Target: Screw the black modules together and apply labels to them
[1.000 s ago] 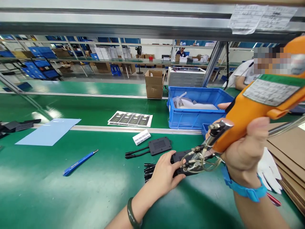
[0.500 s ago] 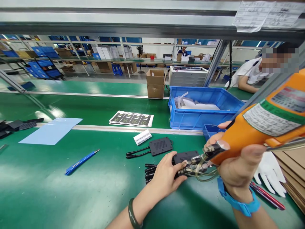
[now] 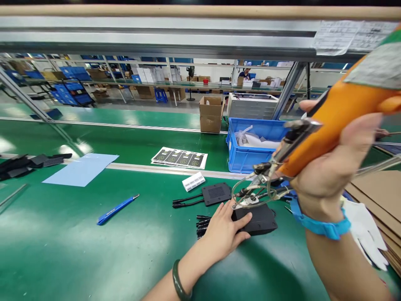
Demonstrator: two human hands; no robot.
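My left hand (image 3: 224,231) lies on the near left end of a black box-shaped unit (image 3: 258,219) with black cables, its fingers pressing on the unit and holding it on the green bench. My right hand (image 3: 326,171), with a blue wrist strap (image 3: 316,223), grips an orange power screwdriver (image 3: 338,113). The tool's metal tip (image 3: 250,196) hangs just above the unit, apart from it. A second black unit with cables (image 3: 216,193) lies flat just behind.
A blue utility knife (image 3: 116,209), a light blue sheet (image 3: 82,168), a white part (image 3: 193,182) and a sheet of black labels (image 3: 179,158) lie on the bench. A blue bin (image 3: 244,156), a cardboard box (image 3: 210,113), white gloves (image 3: 366,225) and cardboard sheets (image 3: 380,190) are at the right.
My right hand has lifted the orange screwdriver up and off the black unit. My left hand stays on the unit. The view has shifted a little.
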